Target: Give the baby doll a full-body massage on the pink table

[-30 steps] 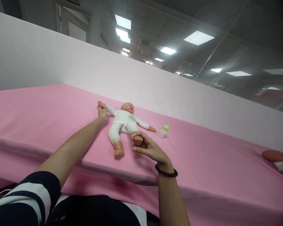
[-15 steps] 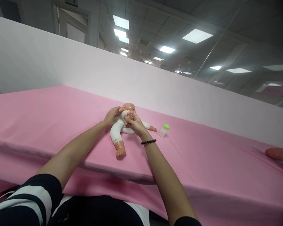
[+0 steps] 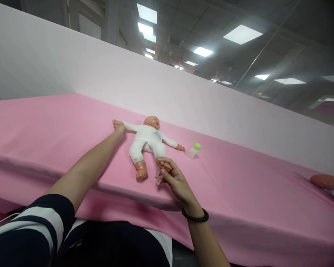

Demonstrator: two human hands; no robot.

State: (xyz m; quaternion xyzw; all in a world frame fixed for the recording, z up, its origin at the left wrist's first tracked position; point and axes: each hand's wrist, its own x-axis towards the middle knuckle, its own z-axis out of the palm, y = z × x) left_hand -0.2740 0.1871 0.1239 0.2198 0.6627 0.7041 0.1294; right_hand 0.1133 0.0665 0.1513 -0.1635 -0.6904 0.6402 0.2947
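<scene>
On the pink-covered worktop (image 3: pixel 239 185), the doll (image 3: pixel 147 135) lies on its back between the two hands, its long axis running away from the person; its head (image 3: pixel 152 122) is at the far end, close to the white panel (image 3: pixel 156 89), and its feet point back toward the near edge. The left hand (image 3: pixel 119 128) is out at the doll's outstretched arm on the left, its grip closed around the wrist just below the small plastic hand (image 3: pixel 116 122); the right hand (image 3: pixel 179 183), with a dark beaded bracelet (image 3: pixel 195 216) at the wrist, is at the opposite, lower corner of the body, its grip pinching the right-side foot (image 3: pixel 165 166) between thumb and forefinger, the other fingers loosely spread beneath; the two holds thus sit on a diagonal across the torso, the left one farther out and level with the shoulders, the right one nearer the person. The other foot (image 3: pixel 141 173) rests unheld between the forearms, near the edge; the doll's free arm reaches out to the right, its fingertips just beside a small green-capped bottle (image 3: pixel 194 150), whose nearer hand is the right; whether that bottle stands or leans, I cannot tell.
</scene>
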